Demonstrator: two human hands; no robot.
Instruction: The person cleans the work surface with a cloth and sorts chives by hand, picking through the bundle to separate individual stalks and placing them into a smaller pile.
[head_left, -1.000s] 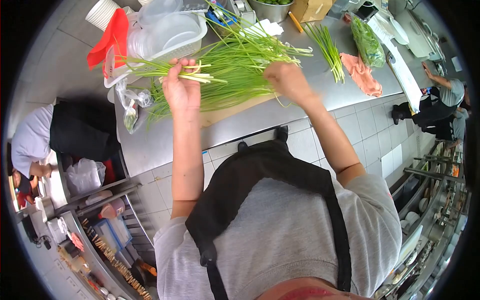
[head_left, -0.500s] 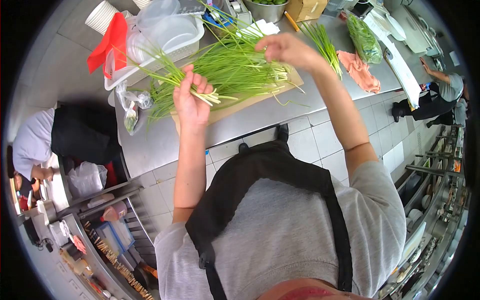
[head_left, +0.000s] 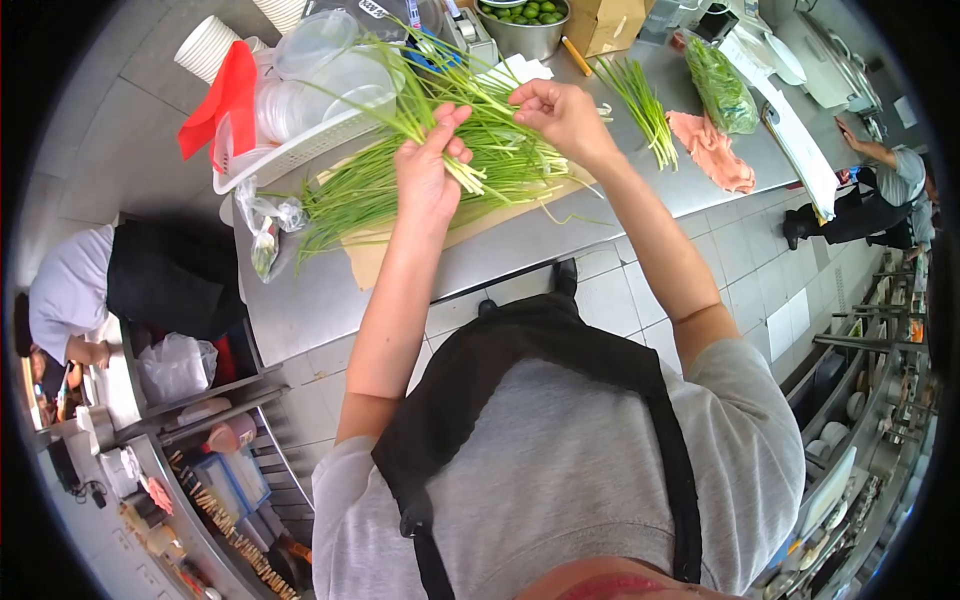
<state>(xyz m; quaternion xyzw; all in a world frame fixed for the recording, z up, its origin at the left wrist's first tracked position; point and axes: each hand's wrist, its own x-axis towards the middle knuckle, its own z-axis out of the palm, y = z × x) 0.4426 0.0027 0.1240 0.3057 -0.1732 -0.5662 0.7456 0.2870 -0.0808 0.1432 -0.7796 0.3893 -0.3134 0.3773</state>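
Observation:
My left hand [head_left: 430, 170] is wrapped round a small bunch of long green stalks [head_left: 412, 118], pale ends pointing down to the right. My right hand [head_left: 562, 118] is raised beside it at the right, fingers bent in a pinch over the stalks; what lies between the fingertips is too small to make out. Beneath both hands a large heap of green stalks [head_left: 370, 190] spreads over a brown sheet [head_left: 372, 262] on the metal table [head_left: 300, 315]. A smaller bundle of green stalks [head_left: 640, 105] lies apart, to the right.
A white basket [head_left: 300, 150] of plastic tubs and a red item [head_left: 222, 100] stand at the left. Further right are a bowl of green fruit [head_left: 528, 35], a pink cloth [head_left: 712, 150] and bagged greens [head_left: 722, 90]. One person [head_left: 70, 290] bends at far left; another [head_left: 890, 190] stands at far right.
My left hand has moved right and slightly up with its bunch. My right hand was further left and right of the heap in turn; it now hovers close to my left hand, fingers drawn together.

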